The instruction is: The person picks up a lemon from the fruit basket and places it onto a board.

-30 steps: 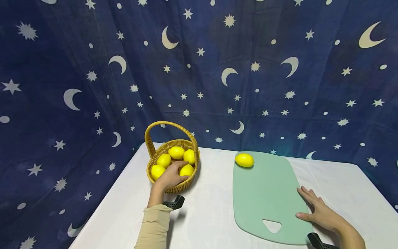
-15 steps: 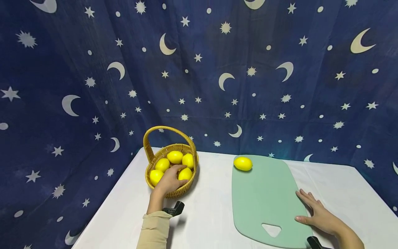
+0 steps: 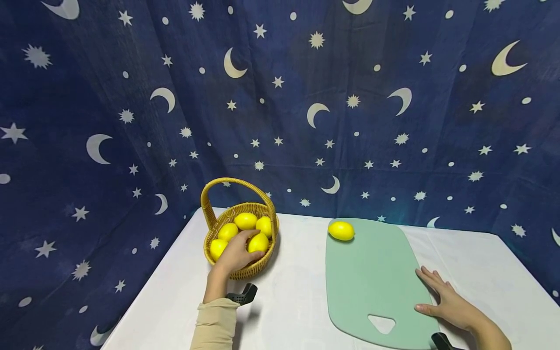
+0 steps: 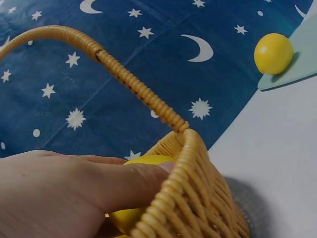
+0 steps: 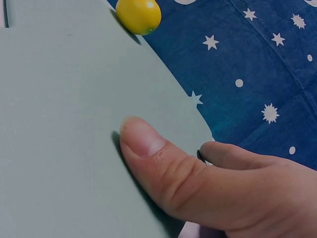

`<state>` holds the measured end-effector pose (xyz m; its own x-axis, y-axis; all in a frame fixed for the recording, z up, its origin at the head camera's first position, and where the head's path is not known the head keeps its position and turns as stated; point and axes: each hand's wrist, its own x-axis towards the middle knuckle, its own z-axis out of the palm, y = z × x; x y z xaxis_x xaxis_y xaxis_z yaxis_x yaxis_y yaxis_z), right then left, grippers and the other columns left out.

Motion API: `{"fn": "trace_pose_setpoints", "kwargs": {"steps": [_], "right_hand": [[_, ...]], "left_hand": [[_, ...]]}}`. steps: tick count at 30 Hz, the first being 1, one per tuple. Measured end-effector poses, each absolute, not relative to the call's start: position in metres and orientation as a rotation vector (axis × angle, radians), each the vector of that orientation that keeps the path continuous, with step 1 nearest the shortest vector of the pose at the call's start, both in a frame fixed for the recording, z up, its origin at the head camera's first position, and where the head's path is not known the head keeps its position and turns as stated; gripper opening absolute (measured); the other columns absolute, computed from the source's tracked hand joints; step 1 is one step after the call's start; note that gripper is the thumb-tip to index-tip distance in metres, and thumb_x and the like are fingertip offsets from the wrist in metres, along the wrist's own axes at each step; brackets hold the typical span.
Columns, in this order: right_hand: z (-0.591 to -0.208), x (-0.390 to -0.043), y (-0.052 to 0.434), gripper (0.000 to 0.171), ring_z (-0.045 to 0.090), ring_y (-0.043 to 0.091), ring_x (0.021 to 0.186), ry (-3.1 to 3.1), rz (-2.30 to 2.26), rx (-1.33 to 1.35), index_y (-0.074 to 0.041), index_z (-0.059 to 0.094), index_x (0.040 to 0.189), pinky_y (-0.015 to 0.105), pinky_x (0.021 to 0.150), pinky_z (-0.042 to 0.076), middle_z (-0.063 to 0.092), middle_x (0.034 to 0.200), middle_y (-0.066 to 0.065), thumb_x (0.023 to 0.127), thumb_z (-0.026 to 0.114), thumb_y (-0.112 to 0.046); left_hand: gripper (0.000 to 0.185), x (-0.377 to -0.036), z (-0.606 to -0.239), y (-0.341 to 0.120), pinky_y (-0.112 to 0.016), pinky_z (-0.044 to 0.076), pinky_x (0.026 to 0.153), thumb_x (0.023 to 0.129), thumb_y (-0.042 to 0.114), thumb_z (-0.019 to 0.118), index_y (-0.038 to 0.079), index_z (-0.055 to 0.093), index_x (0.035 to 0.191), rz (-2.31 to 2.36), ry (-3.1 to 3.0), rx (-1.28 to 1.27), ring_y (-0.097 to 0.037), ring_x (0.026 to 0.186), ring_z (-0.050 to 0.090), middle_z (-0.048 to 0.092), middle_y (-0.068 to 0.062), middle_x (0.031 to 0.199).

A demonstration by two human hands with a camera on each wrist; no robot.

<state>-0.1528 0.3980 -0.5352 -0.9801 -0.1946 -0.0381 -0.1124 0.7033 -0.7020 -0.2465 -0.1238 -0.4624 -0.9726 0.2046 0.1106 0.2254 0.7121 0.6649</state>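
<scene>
A woven wicker basket [image 3: 245, 273] with an arched handle stands at the table's back left and holds several yellow lemons. My left hand [image 3: 236, 253] reaches into it, with index finger and thumb curled round the front right lemon [image 3: 260, 243]. The left wrist view shows a finger [image 4: 133, 181] lying over that lemon [image 4: 143, 159] behind the basket rim [image 4: 198, 198]. My right hand [image 3: 446, 299] rests flat and open on the right edge of the pale green cutting board [image 3: 372, 277], thumb [image 5: 148, 144] pressing on the board [image 5: 59, 124]. One lemon [image 3: 341, 230] lies at the board's far left corner.
A white cloth covers the table [image 3: 293, 301]. A dark blue drape with moons and stars [image 3: 306, 97] hangs close behind and to the left. The board has a triangular handle hole [image 3: 382, 323] near me. Black wrist mounts [image 3: 242, 294] show by each forearm.
The head view has tilted slightly, so everything sits a little lower in the frame. My left hand's fingers have closed a bit more over the front right lemon. The right hand has stayed put.
</scene>
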Motion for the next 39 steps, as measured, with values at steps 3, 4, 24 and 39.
{"fn": "trace_pose_setpoints", "kwargs": {"steps": [3,4,24,39], "right_hand": [[-0.535,-0.154,0.397,0.094,-0.009,0.059,0.135,2.795,-1.148,-0.254,0.012,0.026,0.142,0.064,0.105,-0.022,0.011,0.146,0.042,0.074,0.076,-0.028],[-0.535,-0.155,0.397,0.094,-0.009,0.059,0.135,2.795,-1.149,-0.253,0.012,0.026,0.142,0.064,0.105,-0.022,0.011,0.146,0.042,0.074,0.076,-0.028],[-0.535,-0.158,0.399,0.094,-0.011,0.06,0.134,2.762,-1.162,-0.216,0.014,0.025,0.142,0.067,0.102,-0.023,0.009,0.145,0.043,0.075,0.076,-0.028],[-0.539,-0.157,0.399,0.093,-0.012,0.061,0.132,2.764,-1.167,-0.225,0.016,0.024,0.141,0.069,0.099,-0.024,0.008,0.144,0.045,0.076,0.076,-0.027]], "left_hand": [[0.064,-0.246,-0.457,-0.125,-0.049,0.037,0.108,0.08,0.023,0.076,0.01,0.049,0.137,-1.144,-2.871,-0.354,-0.03,0.13,0.046,0.052,-0.009,0.138],[0.065,-0.245,-0.455,-0.126,-0.048,0.037,0.108,0.08,0.023,0.076,0.01,0.049,0.137,-1.144,-2.867,-0.351,-0.029,0.13,0.046,0.052,-0.009,0.138],[0.059,-0.218,-0.415,-0.116,-0.043,0.044,0.1,0.076,0.02,0.078,0.019,0.056,0.131,-1.147,-2.788,-0.583,-0.02,0.124,0.049,0.053,0.0,0.135],[0.051,-0.21,-0.402,-0.071,-0.026,0.052,0.081,0.082,0.014,0.069,0.024,0.056,0.13,-1.382,-2.636,-1.064,-0.014,0.116,0.051,0.051,0.004,0.136]]}}
